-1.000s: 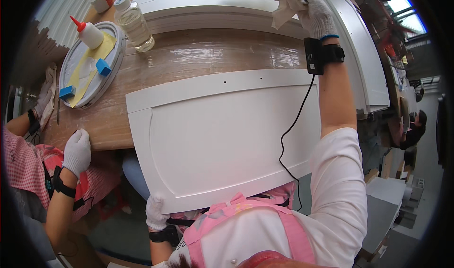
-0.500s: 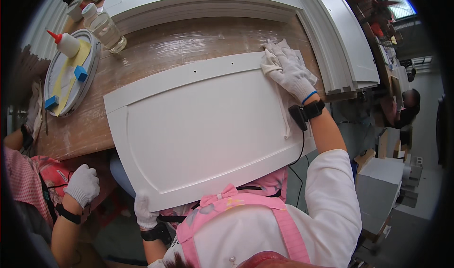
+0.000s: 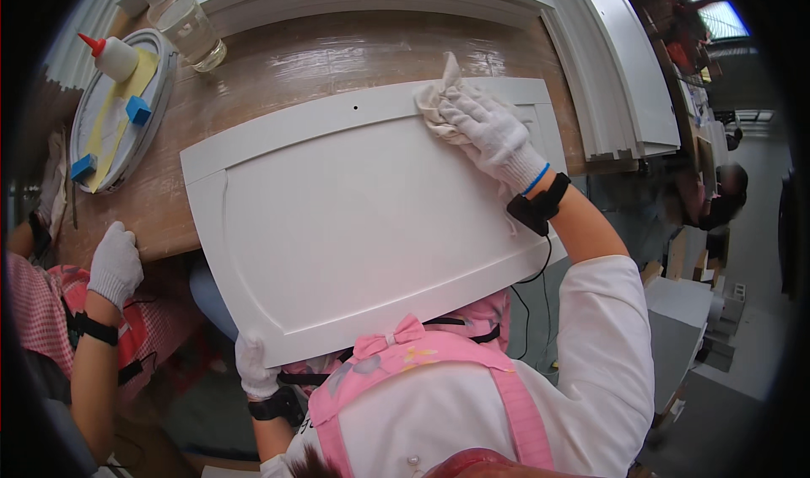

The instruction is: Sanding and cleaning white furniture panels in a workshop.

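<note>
A white cabinet door panel (image 3: 354, 225) with a raised frame lies tilted across the table's front edge and over my lap. One small dark hole shows in its far rail. My right hand (image 3: 494, 136), in a white knit glove, presses an off-white cloth (image 3: 434, 111) onto that rail, right of the hole. Part of the cloth bunches up past the fingertips, and a strip hangs below the wrist. At the panel's near left corner my left hand (image 3: 253, 367), gloved too, grips the edge; its fingers are partly hidden by the panel.
On the brown table (image 3: 312, 64) stand a clear bottle (image 3: 187, 27) and a lid (image 3: 160, 98) bearing a red-tipped glue bottle (image 3: 114, 59), yellow paper and blue blocks (image 3: 137, 110). Stacked white panels (image 3: 607, 73) line the far and right sides. A co-worker's gloved hand (image 3: 116, 265) is at left.
My right hand has slid the cloth leftward along the far rail, covering one of the two holes. The panel has shifted slightly. The co-worker's gloved hand has risen to the table edge.
</note>
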Available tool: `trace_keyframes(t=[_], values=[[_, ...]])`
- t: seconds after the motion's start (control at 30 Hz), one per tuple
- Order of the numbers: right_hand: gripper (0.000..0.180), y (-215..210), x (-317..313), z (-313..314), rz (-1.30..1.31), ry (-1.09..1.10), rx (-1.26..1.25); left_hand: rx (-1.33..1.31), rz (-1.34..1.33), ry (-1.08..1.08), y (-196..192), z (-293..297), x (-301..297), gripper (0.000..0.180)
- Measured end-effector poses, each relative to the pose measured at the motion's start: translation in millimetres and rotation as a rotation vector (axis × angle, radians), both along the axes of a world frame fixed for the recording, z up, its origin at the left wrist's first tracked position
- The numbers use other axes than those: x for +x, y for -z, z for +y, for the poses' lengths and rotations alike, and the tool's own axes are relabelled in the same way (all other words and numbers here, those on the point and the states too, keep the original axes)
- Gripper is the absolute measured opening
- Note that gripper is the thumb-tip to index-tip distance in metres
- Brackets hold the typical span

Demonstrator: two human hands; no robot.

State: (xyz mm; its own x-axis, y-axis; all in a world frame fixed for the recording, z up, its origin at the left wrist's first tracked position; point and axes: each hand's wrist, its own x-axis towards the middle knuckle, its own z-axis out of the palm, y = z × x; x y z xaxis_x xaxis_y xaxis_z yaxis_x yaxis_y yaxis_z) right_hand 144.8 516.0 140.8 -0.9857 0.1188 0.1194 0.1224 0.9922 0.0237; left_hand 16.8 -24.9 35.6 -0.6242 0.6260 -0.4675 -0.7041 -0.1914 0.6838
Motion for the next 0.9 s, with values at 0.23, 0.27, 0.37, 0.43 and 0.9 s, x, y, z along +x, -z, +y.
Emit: trace_keyframes(t=[0.23, 0.27, 0.37, 0.43, 0.9], values=[[0.044, -4.3, -14.2, -19.9, -0.116, -0.106, 0.078, -0.081, 0.299, 0.132, -9.5, 9.6, 0.3, 0.044], [0.045, 1.7, -38.3, -41.3, -0.098, -0.179, 0.073, -0.087, 0.297, 0.125, -15.3, 17.7, 3.8, 0.044], [0.044, 5.7, -104.2, -100.9, -0.088, -0.318, 0.002, -0.185, 0.241, -0.063, -25.7, 30.1, 6.1, 0.047], [0.043, 5.6, -110.4, -101.1, -0.046, -0.364, -0.052, 0.005, -0.046, 0.027, -25.2, 24.5, -2.2, 0.044], [0.052, -16.3, -127.7, -114.4, -0.194, -0.404, -0.04, 0.125, -0.071, 0.051, -19.6, 19.1, -3.9, 0.049]])
